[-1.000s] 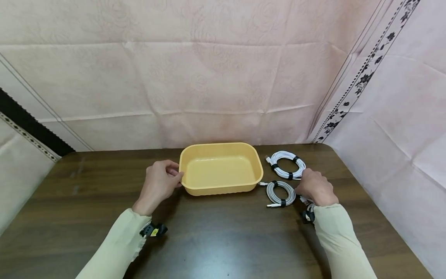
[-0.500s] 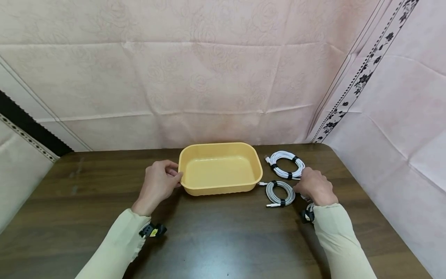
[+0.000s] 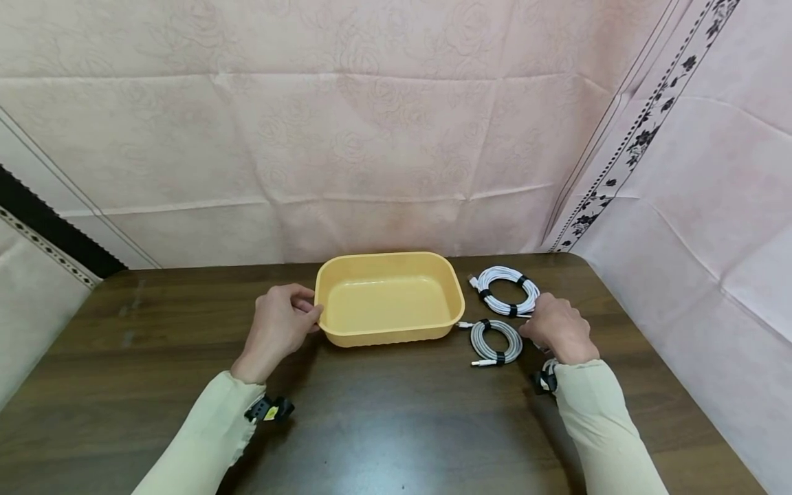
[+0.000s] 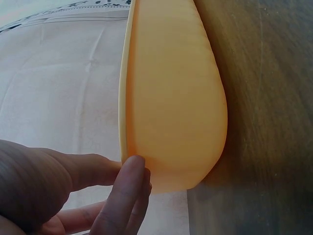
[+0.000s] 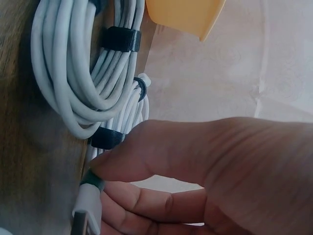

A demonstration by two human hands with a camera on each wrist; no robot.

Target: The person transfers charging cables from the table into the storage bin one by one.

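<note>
My left hand pinches the left rim of a yellow plastic basin, with thumb and fingertips at the rim in the left wrist view. A coiled white cable with black straps lies right of the basin. In front of it is a coiled grey-white cable, also strapped. My right hand is beside both coils at the table's right. In the right wrist view its thumb and fingers pinch a third cable at a dark band, next to a white plug. The hand hides most of that cable.
The brown wooden table ends at a back edge right behind the basin. A pale patterned cloth hangs behind it, and another cloth panel stands along the right side.
</note>
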